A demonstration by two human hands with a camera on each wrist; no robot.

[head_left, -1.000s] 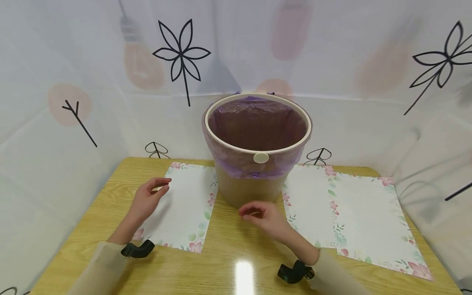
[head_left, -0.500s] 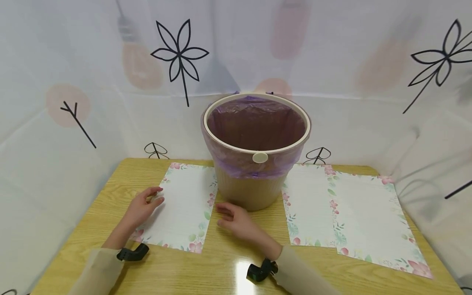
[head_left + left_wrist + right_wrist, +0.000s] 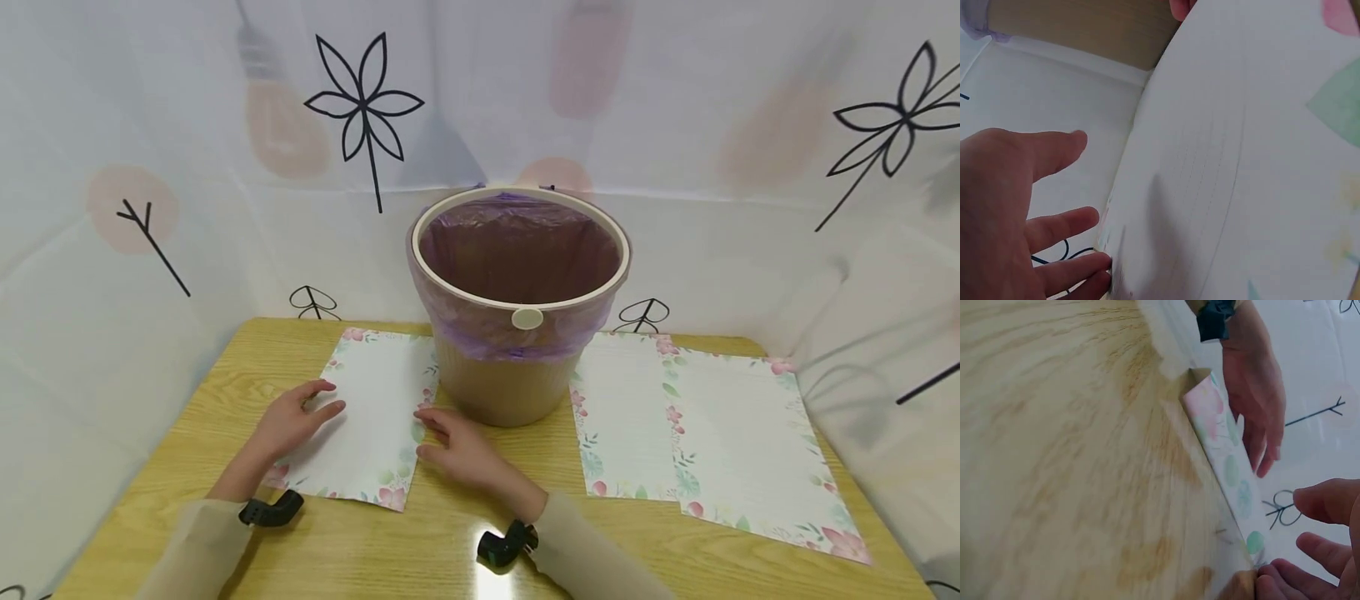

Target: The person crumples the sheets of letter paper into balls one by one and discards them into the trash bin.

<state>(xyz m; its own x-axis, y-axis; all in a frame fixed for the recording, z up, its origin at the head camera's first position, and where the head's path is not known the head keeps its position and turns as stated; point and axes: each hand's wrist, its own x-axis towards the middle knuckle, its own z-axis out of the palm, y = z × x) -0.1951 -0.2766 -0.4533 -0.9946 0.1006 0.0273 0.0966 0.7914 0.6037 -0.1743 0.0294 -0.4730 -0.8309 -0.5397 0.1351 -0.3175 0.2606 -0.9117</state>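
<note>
A white sheet of paper (image 3: 371, 425) with a flowered border lies on the left part of the table. My left hand (image 3: 292, 421) hovers over its left side, thumb and fingers spread apart and holding nothing. On the sheet's right edge, the fingertips of my right hand (image 3: 461, 448) touch the paper, with the thumb held away from the fingers. The right wrist view shows the edge of the sheet (image 3: 1229, 459) with its near corner curled up off the wood. Behind the right hand stands a beige waste bin (image 3: 502, 387) lined with a purple bag.
Two more flowered sheets, a middle one (image 3: 626, 433) and a far right one (image 3: 757, 450), lie to the right of the bin and overlap. A patterned white cloth (image 3: 480, 108) surrounds the wooden table (image 3: 360, 554) at the back and sides.
My right hand has moved left from in front of the bin to the left sheet's right edge. The left hand has dropped slightly. The sheet's near right corner now bends up.
</note>
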